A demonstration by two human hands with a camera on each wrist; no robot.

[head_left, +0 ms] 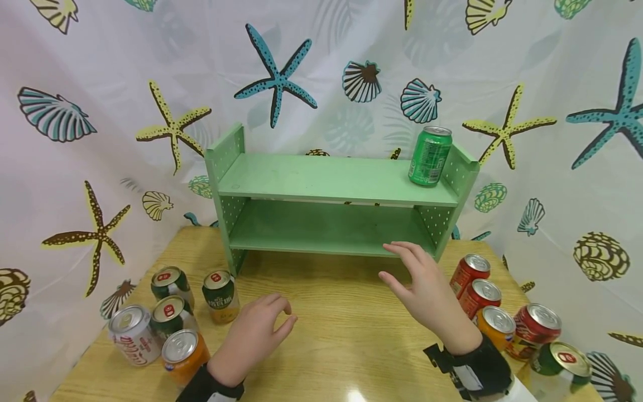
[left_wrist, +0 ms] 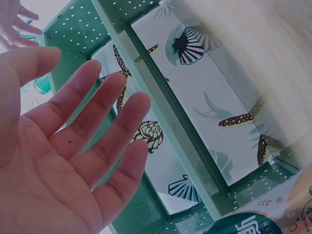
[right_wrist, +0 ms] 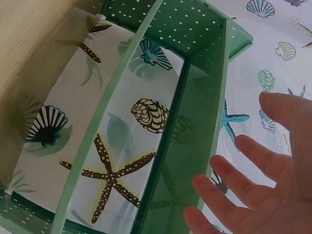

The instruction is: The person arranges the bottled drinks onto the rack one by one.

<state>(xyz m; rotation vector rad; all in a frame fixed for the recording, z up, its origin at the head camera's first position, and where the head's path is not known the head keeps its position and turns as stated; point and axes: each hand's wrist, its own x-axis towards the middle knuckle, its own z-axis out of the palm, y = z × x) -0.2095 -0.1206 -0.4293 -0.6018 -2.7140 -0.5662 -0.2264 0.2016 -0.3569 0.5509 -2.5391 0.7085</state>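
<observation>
My left hand (head_left: 258, 338) hovers over the table with relaxed fingers and holds nothing. Just left of it stands a dark green and gold can (head_left: 221, 298), part of which also enters the left wrist view's lower corner. My right hand (head_left: 427, 287) is raised in front of the shelf's lower right part, its fingers spread and nothing in them. A green can (head_left: 430, 157) stands upright on the top board of the two-tier green shelf (head_left: 311, 176), at the right end. In the right wrist view, the palm and fingers (right_wrist: 258, 190) appear beside the shelf, apart from any can.
On the table's left stand a white can (head_left: 134, 338), an orange can (head_left: 186, 357) and two more dark green cans (head_left: 171, 285). To the right are red cans (head_left: 469, 273), another orange can (head_left: 494, 326) and a green-topped can (head_left: 557, 371). Patterned cloth (head_left: 321, 67) hangs behind.
</observation>
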